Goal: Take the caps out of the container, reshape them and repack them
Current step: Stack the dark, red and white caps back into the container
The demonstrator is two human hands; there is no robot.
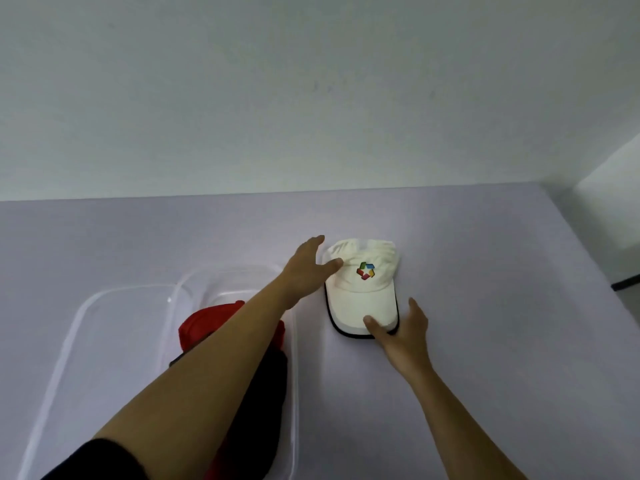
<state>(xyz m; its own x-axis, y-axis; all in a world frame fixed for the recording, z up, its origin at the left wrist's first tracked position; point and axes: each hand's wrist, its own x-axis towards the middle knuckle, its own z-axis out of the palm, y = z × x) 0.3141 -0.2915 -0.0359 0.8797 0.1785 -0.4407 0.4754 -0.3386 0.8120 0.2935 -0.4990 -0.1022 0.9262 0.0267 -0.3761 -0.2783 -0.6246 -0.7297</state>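
Observation:
A white cap (363, 292) with a coloured logo and a dark-edged brim lies on the pale table, brim toward me. My left hand (308, 268) rests against the left side of its crown, thumb on the fabric, fingers spread. At the near edge of the brim my right hand (401, 327) pinches it, thumb on top. A clear plastic container (294, 341) stands left of the cap. Inside it lie a red cap (204, 323) and a black cap (263, 403), both partly hidden by my left forearm.
A clear lid (86, 313) lies flat left of the container. The pale table (502, 306) runs back to a white wall; its right edge slants away at far right, with a dark gap beyond.

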